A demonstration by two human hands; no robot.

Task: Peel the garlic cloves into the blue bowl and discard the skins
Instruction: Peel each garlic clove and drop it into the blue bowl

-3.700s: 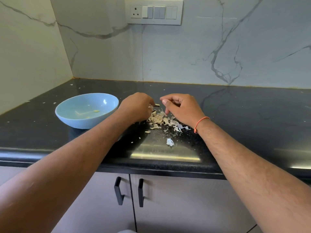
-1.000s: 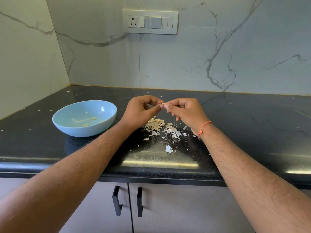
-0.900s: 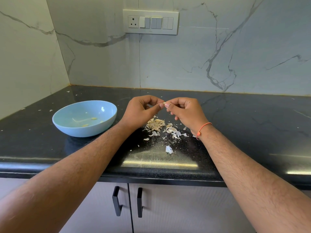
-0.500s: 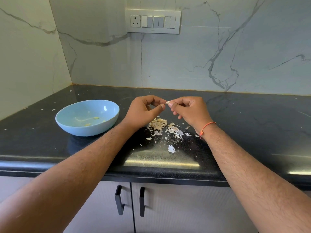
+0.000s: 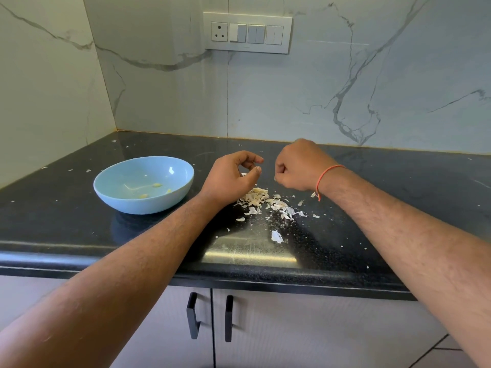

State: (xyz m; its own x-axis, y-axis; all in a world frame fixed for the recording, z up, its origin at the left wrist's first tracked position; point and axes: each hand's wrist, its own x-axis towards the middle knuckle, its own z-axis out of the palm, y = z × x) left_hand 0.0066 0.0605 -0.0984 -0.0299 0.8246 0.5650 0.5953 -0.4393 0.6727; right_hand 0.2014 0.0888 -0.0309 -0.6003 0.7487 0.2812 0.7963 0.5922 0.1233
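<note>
The blue bowl (image 5: 144,185) sits on the black counter at the left, with a few pale yellow peeled garlic pieces (image 5: 157,185) in its bottom. A heap of papery garlic skins (image 5: 261,201) lies on the counter in front of my hands. My left hand (image 5: 232,179) hovers just above the heap's left side, fingers loosely curled, thumb and forefinger apart. A white scrap shows behind the thumb; whether it is held is unclear. My right hand (image 5: 299,166), its back towards me, is curled tight, and a small pale bit of garlic clove (image 5: 275,179) peeks out at its fingertips.
Small skin flakes are scattered over the counter (image 5: 398,208), with one larger flake (image 5: 276,236) near the front edge. A marble wall with a switch panel (image 5: 247,33) rises behind, and another wall closes the left side. Cabinet doors with black handles (image 5: 192,316) lie below.
My hands met at the fingertips over the heap and pinched the clove together. They have now pulled apart: the right hand moved right, and the left thumb and forefinger opened.
</note>
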